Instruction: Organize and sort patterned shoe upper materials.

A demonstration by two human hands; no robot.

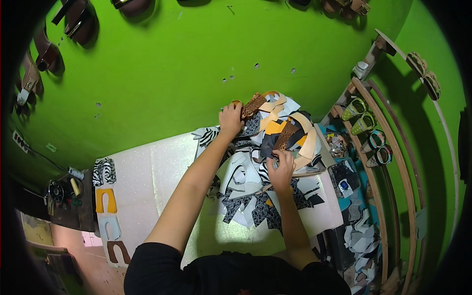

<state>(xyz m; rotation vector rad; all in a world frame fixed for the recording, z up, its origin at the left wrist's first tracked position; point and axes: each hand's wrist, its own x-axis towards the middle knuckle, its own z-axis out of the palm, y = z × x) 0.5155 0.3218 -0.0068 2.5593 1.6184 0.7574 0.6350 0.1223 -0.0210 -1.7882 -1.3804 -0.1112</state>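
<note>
A heap of cut material scraps (246,167) lies on the pale glittery table. My left hand (230,119) reaches to its far left side, fingers curled round a leopard-print scrap (253,105). Lower on the heap, my right hand (281,172) has bent fingers at the near end of a second leopard-print strip (285,135); whatever they grip is hidden. Around this hand lie a peach curved piece (309,142), an orange-yellow scrap (274,128) and white offcuts (241,173). Black-and-grey patterned scraps (265,212) spread along the heap's near edge.
Along the table's left end lie zebra-print pieces (104,171), yellow (105,200), white (109,228) and brown (118,252) U-shaped pieces. On the right, a wooden rack (388,123) holds sandals (364,123), beside bins of scraps (361,236). A green wall (187,64) stands behind the table.
</note>
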